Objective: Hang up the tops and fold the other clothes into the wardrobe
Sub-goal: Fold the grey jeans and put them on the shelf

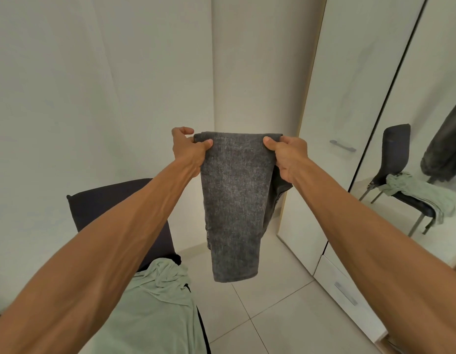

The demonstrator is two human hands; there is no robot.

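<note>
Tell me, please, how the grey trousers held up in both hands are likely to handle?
Probably floppy: the grey trousers hang limp below the left hand and right hand. Likely weighty for cloth: the doubled layers look thick. Unlikely to slip; the weave looks coarse.

Grey trousers (234,200) hide most fingers (183,130) behind their fold.

Ahead of you, two plain white walls (94,85) meet in a corner. The floor (273,315) is pale square tile with thin grout lines. At your lower left stands a dark chair (106,203), its back near the left wall. On your right is a white wardrobe (336,98) with a grey bar handle (342,145) on its door and a drawer (331,277) below. Beside it, a tall mirror (431,72) reflects the chair. The light is soft and even.
</note>
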